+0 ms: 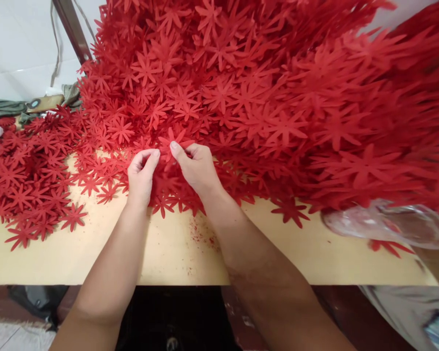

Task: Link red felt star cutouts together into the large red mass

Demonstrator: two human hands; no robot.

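Note:
A red flower-shaped cutout (176,136) with several narrow petals is pinched between the thumb and fingers of my right hand (201,168). Just to its left, my left hand (142,173) is closed, thumb tip pressed to the fingertips near the cutout's edge. Whatever lies in that left pinch is too small or hidden to make out. Both hands are over the front of a large heap of the same red flower cutouts (219,95), which rises high behind them.
A smaller pile of red cutouts (32,170) lies on the left of the pale tabletop (106,253). Clear plastic (373,222) sits at the right edge. Dark green cloth (7,108) is at the back left, near a metal post (73,29). Red crumbs dot the table between my forearms.

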